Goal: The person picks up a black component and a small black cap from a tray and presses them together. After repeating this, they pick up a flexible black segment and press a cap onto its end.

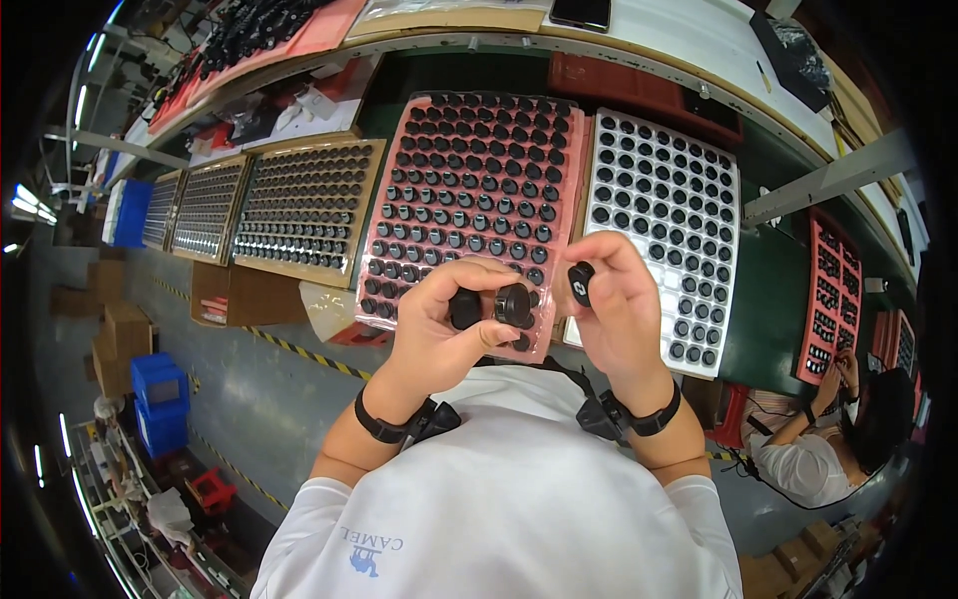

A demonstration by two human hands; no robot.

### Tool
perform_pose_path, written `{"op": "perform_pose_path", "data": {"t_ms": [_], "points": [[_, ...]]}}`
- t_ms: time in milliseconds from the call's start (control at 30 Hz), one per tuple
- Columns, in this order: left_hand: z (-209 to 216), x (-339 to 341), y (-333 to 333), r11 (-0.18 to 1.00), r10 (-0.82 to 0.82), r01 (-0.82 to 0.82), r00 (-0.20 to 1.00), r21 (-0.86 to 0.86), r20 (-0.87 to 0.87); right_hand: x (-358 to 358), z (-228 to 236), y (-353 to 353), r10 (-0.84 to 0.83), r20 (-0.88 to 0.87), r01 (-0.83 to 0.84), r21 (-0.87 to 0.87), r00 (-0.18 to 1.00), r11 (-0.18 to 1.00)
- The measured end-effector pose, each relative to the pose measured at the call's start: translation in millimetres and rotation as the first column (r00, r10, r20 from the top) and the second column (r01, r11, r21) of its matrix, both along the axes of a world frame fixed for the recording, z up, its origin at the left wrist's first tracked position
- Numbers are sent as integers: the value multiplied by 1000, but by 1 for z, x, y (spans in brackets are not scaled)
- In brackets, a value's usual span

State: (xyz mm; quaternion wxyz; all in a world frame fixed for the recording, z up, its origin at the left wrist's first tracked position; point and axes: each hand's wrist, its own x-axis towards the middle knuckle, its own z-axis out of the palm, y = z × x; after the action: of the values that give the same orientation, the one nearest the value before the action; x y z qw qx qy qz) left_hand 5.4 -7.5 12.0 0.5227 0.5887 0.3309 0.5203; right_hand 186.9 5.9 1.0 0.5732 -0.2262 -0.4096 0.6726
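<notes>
My left hand (436,334) is closed around a black round cap-like part (513,304), with a second rounded black piece (464,309) in its palm side. Between the thumb and fingers of my right hand (629,314) is a small black cap (579,287) with a white mark on its face. The hands are apart, with a narrow gap between the pieces. Both hover over the near edge of a pink tray (577,150) filled with rows of black round parts. Right of it lies a white tray (654,290) holding similar black parts, some of its cells bare.
Brown-edged trays (375,170) of dark parts line the green bench to the left. A metal post (828,185) slants in at the right. Beyond it a co-worker (813,454) handles another pink tray (816,299). A raised shelf (649,40) runs along the back.
</notes>
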Motion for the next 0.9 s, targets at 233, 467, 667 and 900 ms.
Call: {"op": "perform_pose_path", "data": {"t_ms": [233, 467, 667, 900], "points": [[7, 0, -3, 977, 102, -66, 979, 201, -177, -12, 9, -2, -254, 501, -9, 464, 827, 886], [9, -1, -4, 972, 138, -86, 963, 220, -231, -14, 7, -2, -44, 193, -6, 247, 980, 969], [11, 0, -4, 958, 181, -107, 946, 267, -269, -12, 17, -3, 77, 109, -90, 115, 991, 989], [14, 1, -2, 929, 223, -102, 922, 356, -318, -16, 3, 1, -11, 149, -30, 270, 989, 963]]}}
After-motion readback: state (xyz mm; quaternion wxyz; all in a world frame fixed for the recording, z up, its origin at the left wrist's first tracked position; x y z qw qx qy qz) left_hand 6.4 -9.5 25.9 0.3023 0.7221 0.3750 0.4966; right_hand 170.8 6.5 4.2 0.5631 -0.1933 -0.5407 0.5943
